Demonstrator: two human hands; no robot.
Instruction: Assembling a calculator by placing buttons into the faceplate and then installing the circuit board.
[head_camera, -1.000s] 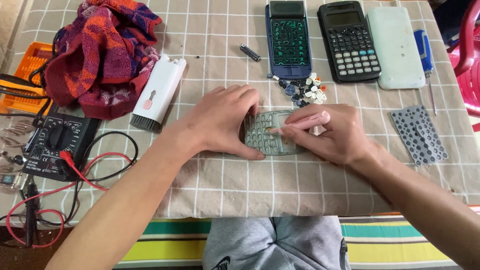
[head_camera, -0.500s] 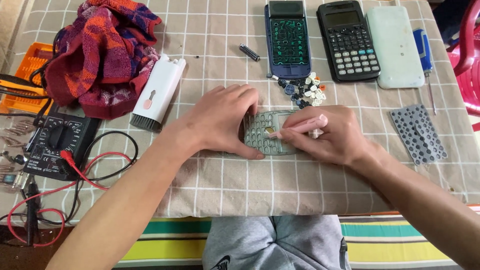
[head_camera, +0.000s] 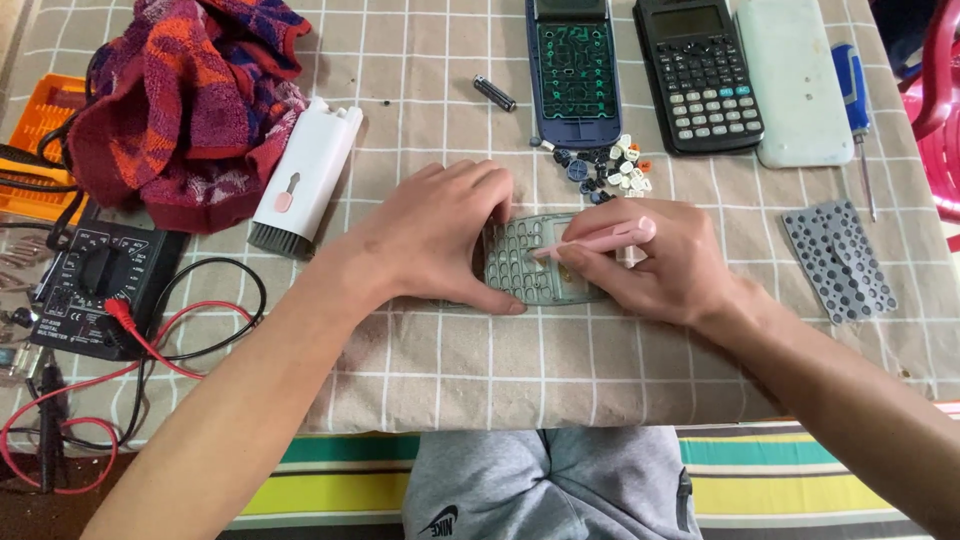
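far left edge: orange tray (head_camera: 40, 120) partly under a bundled red-and-purple patterned cloth (head_camera: 185, 100). below it a black multimeter (head_camera: 95, 285) with red and black leads (head_camera: 150, 345) looping across the surface (head_camera: 450, 370), which is covered by a beige checked cloth.

just right of the patterned cloth: white cleaning brush case (head_camera: 305, 175), lying tilted, bristle end toward the person, a small pink tool set in its face.

centre: left hand (head_camera: 435, 235) lies palm down, fingers spread and curved over the left edge of a grey keypad frame (head_camera: 535, 260), thumb tip pressed along its near edge; the hand pins the frame flat on the surface. the frame lies between the two hands, holes for keys visible.

above the frame: small black cylindrical battery (head_camera: 495, 93), then an opened blue calculator body (head_camera: 572, 70) showing a green circuit board. a heap of loose keys (head_camera: 610, 165), white, dark and a few orange, sits just below that body and just above the frame.

right hand (head_camera: 650, 265) is closed around a slim pink pen-like tool (head_camera: 595, 240), tip touching the frame's face.

further right: intact black calculator (head_camera: 698, 70), pale green cover (head_camera: 795, 80) beside it, blue-handled screwdriver (head_camera: 858, 110), and a grey rubber key mat (head_camera: 838, 260) well apart from the hands. red plastic chair (head_camera: 940, 90) at the far right edge.
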